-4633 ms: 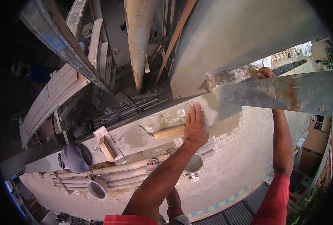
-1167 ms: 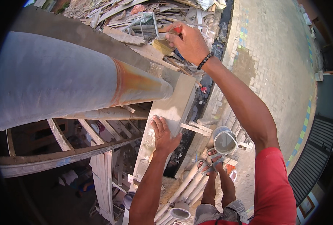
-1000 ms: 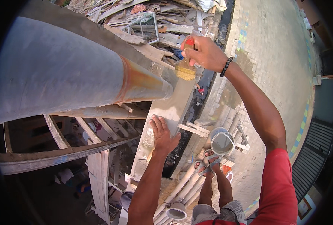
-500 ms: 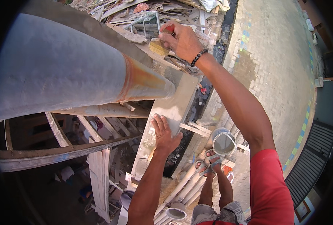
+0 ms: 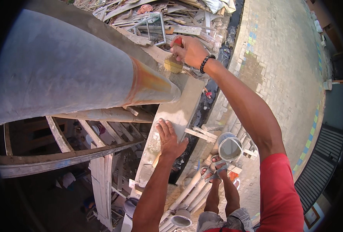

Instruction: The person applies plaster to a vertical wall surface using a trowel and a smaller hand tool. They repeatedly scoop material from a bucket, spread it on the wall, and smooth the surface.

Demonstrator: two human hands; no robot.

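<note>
1. Fingers of the right hand point(image 5: 192, 51) are gripping a brush point(image 5: 173, 65), bristles pointing downward near the far end of the ledge point(image 5: 190, 92).
2. Brush is likely handling light, soft-bristled; its stiff red handle point(image 5: 178, 41) is offering the best hold.
3. Left hand point(image 5: 171, 143) is resting on the ledge, fingers spread.
4. Grey column point(image 5: 71, 65) is standing left of the brush.

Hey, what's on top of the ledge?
Your left hand lies on the ledge, fingers spread, and the pillar meets it farther along. Part of a wooden handle shows beside your left forearm. The forearm hides any more of it; your hand covers the surface beneath.
</note>
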